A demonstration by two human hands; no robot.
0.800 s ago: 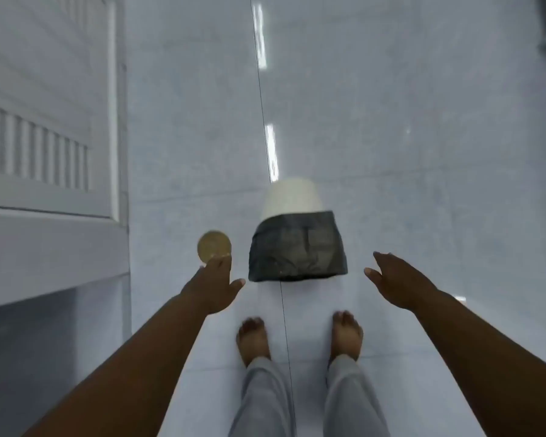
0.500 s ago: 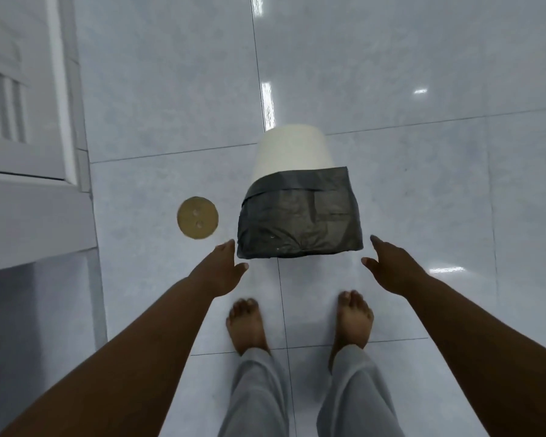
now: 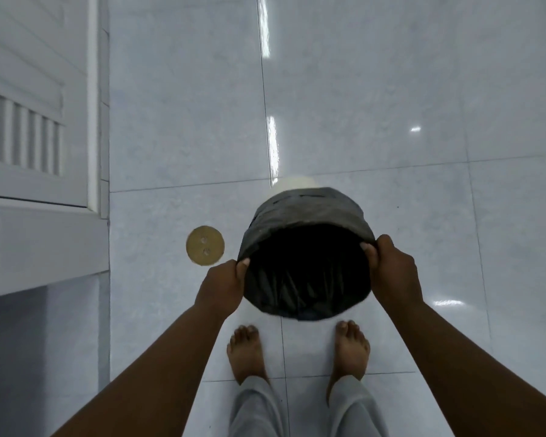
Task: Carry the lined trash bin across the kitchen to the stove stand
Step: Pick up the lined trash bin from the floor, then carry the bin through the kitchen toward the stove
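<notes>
1. Left hand (image 3: 223, 287) — closed on the left side of the rim of the trash bin (image 3: 306, 257), thumb inside the mouth, remaining fingers wrapped outside over the folded liner.

2. Right hand (image 3: 393, 272) — closed on the opposite side of the rim in a mirrored grip, fingertips (image 3: 367, 247) hooked over the edge into the opening. The two holds sit across the mouth from each other, which balances the load.

3. Trash bin — tipped so that its mouth faces the camera, held in front of the person above the bare feet (image 3: 300, 351). Whether its pale base (image 3: 293, 183) touches the floor or hangs clear of it cannot be told from this angle.

4. Black liner (image 3: 303, 212) — thin, soft plastic, folded down over the upper wall. It appears slack and likely slippery; a grip that pinches film alone could slide or pull the liner off, so the fingers should clamp the stiff rim through it.

5. Handling judgement — the interior looks dark and empty, and the bin appears to be a light, rigid plastic shell; a two-handed rim hold should suffice for carrying.

6. Surroundings — glossy tiled floor (image 3: 391, 105), a round brass floor cover (image 3: 205, 250) just left of the bin, and a white louvred door (image 3: 29, 105) at far left. The stove stand is not in view.
</notes>
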